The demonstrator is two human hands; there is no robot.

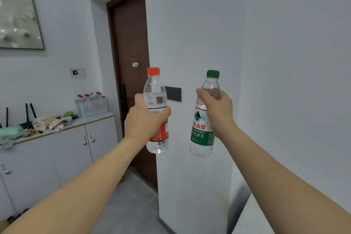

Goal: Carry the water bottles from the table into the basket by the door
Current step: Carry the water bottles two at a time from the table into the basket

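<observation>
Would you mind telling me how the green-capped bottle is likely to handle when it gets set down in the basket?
The green-capped bottle looks nearly full, so probably weighty for its size. Its clear walls seem thin and may dent under the right hand. Tall and narrow, it could tip among bottles crowding the basket.

Two bare forearms reach in from the bottom corners, with no sleeve, watch or bracelet on the stretch that shows. The left hand (145,118) and the right hand (218,109) wear no gloves, and no rings show on the fingers.

Red-capped bottle (156,89); green-capped bottle (202,131); white perforated basket (92,107).
</observation>
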